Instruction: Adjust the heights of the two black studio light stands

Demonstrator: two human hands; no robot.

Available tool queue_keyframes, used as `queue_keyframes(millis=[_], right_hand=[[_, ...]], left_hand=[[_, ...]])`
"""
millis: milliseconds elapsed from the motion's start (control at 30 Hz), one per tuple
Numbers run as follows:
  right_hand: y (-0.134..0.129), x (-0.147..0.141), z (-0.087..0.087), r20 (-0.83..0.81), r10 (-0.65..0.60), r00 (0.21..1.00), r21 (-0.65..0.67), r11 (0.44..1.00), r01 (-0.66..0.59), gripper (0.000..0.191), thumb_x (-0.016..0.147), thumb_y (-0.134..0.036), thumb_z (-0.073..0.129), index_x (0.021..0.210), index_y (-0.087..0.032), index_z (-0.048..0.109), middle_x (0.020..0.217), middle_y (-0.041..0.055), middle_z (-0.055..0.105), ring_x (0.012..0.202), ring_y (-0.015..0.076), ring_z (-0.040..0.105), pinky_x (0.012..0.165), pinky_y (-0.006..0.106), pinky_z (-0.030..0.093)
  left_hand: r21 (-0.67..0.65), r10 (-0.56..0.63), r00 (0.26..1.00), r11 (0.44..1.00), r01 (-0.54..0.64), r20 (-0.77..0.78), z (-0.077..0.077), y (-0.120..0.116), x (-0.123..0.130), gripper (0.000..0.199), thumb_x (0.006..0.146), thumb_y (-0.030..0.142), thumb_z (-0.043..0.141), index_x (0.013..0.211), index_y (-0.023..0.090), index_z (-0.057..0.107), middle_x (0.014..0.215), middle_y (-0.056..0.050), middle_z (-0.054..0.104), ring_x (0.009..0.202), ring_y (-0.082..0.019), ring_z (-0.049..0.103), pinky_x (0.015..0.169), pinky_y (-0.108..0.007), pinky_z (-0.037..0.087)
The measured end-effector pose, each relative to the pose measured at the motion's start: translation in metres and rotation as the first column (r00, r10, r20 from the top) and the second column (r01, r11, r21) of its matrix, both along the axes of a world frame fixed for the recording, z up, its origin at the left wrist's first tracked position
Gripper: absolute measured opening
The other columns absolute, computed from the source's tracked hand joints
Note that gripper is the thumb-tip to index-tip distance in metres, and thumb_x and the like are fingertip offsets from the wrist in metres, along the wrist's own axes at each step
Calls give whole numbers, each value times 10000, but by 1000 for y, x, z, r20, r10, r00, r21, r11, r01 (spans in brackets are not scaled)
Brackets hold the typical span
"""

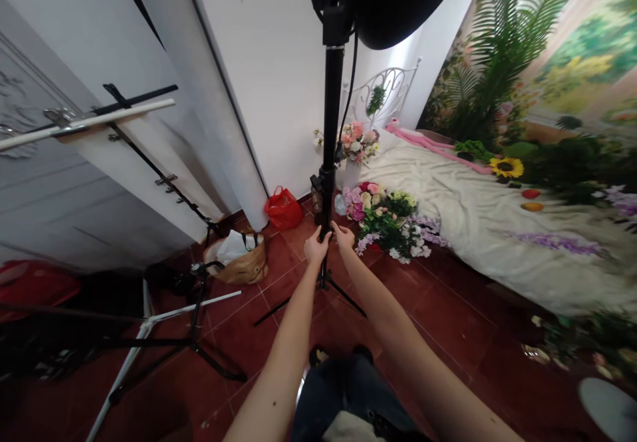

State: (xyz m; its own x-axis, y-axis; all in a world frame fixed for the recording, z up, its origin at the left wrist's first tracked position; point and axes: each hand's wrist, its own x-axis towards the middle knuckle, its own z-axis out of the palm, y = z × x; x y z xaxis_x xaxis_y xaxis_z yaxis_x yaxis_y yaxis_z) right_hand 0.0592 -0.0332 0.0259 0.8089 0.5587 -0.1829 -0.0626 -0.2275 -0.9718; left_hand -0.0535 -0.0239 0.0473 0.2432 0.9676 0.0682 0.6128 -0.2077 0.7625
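Note:
A black light stand (332, 97) rises upright in front of me, carrying a large black lamp head (398, 4) at its top. My left hand (316, 247) is closed at the left side of the lower pole, thumb and fingers pinched against it. On the pole's right side my right hand (343, 237) is also closed, its fingertips pinching at the same height. The exact part between the fingertips is too small to make out. A black cable (353, 77) hangs down along the pole. The stand's spread legs (346, 296) rest on the red tiled floor.
Bunches of artificial flowers (393, 220) lie right of the stand, beside a bed with a cream cover (448, 210). To the left are a red bag (283, 208), a brown bag (249, 266), a white pole frame (144, 329) and a black stand's legs (192, 339).

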Motion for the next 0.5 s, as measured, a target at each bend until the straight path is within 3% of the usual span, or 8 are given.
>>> queue_keyframes(millis=[100, 167, 233, 367, 500], right_hand=[[-40, 0, -19, -56, 161, 985, -96, 982, -165, 319, 761, -441, 622, 858, -142, 671, 676, 63, 691, 642, 166, 646, 557, 227, 496], [-82, -1, -36, -136, 259, 956, -204, 937, -282, 237, 755, -382, 621, 801, -154, 668, 610, 36, 663, 545, 142, 610, 506, 214, 466], [-132, -5, -53, -183, 273, 945, -262, 913, -314, 156, 719, -315, 631, 696, -162, 649, 524, 0, 612, 458, 125, 562, 475, 214, 441], [-247, -16, -83, -280, 235, 931, -381, 862, -333, 167, 626, -183, 639, 485, -175, 548, 399, -36, 501, 399, 113, 506, 474, 219, 413], [-362, -11, -108, -367, 84, 927, -474, 840, -264, 203, 594, -170, 625, 443, -180, 491, 367, -35, 454, 367, 135, 501, 470, 252, 415]], left_hand=[[9, -1, 1000, 1000, 1, 22, -2, 2, -2, 608, 801, 608, 544, 1281, 236, 570, 1008, -122, 727, 888, -227, 678, 768, -285, 483], [35, -18, 999, 999, 16, 44, -1, 4, -3, 593, 795, 602, 558, 1260, 236, 588, 1067, -124, 713, 942, -230, 673, 794, -288, 488], [55, -29, 998, 998, 26, 54, 1, 4, -3, 584, 800, 594, 557, 1254, 229, 593, 1074, -124, 711, 948, -226, 674, 797, -282, 491], [65, -3, 1000, 998, 4, -14, 8, -2, -1, 591, 828, 585, 517, 1271, 199, 578, 1041, -135, 718, 893, -234, 685, 762, -288, 497], [123, 30, 992, 992, -14, -124, 15, -5, 7, 598, 837, 575, 496, 1291, 190, 560, 1027, -153, 716, 932, -284, 674, 786, -347, 499]])
